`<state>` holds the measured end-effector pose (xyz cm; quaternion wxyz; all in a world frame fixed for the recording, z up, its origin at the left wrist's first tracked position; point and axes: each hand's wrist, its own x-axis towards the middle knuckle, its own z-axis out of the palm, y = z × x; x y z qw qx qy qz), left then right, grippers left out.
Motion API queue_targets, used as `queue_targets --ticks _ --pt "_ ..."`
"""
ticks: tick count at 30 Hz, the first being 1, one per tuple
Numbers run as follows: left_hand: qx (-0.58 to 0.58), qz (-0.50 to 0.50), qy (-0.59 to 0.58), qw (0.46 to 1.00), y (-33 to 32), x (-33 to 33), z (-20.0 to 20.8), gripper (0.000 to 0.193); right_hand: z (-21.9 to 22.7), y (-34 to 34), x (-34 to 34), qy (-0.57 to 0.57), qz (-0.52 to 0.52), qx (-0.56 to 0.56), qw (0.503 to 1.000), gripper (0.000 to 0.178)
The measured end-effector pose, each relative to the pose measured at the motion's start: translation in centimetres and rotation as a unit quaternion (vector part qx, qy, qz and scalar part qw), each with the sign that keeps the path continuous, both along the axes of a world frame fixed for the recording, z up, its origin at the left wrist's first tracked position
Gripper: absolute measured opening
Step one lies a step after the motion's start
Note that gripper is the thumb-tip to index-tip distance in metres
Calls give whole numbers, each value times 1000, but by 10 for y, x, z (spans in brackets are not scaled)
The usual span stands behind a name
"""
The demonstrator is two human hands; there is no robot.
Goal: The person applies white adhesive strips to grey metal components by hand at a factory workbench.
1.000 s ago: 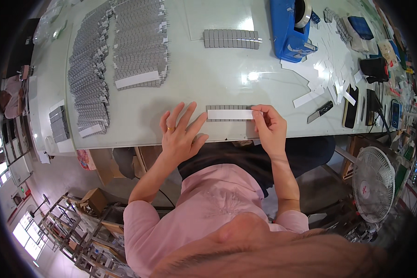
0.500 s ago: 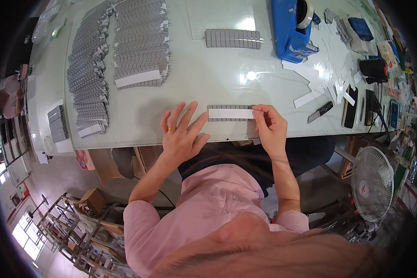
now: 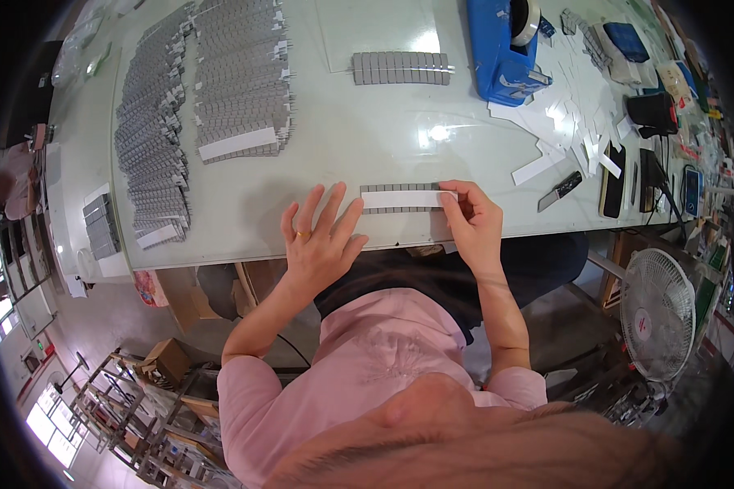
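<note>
A white strip (image 3: 400,199) lies lengthwise over a grey segmented piece (image 3: 395,188) near the table's front edge. Rows of grey blocks show above and below it. The thumb and fingers of my right hand (image 3: 474,222) pinch the right end of the white strip. My left hand (image 3: 322,240) rests open with its fingers spread, and its index fingertip is at the left end of the piece. Farther back on the table lies another grey segmented piece (image 3: 401,68), with thin pale wires or tabs sticking out at its ends.
Rows of stacked grey pieces (image 3: 240,90) cover the table's left side. A blue tape dispenser (image 3: 504,69) stands at the back right. Beside it are loose white strips (image 3: 538,165), a utility knife (image 3: 559,191) and phones. A fan (image 3: 659,314) stands at right below the table.
The view has shifted slightly, moving the table things a little leftward. My right fingers have shifted a little at the white strip's end. The left hand stays spread beside the piece.
</note>
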<state>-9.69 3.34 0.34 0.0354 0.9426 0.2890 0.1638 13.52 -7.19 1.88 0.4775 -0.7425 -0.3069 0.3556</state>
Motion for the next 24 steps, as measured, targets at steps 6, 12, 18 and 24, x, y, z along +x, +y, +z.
queue_targets --ticks 6,12,18,24 --pt "2 -6 20 1000 0 0 1 47 2 -3 7 -9 -43 28 999 17" --pt "12 -8 27 1000 0 -1 1 44 4 -3 11 23 -58 21 998 17" --pt "11 -7 25 1000 -5 -6 -3 44 6 -3 38 -115 -115 65 985 13" --pt "98 -50 -132 985 -4 -9 10 45 36 54 111 -456 -165 157 861 15"
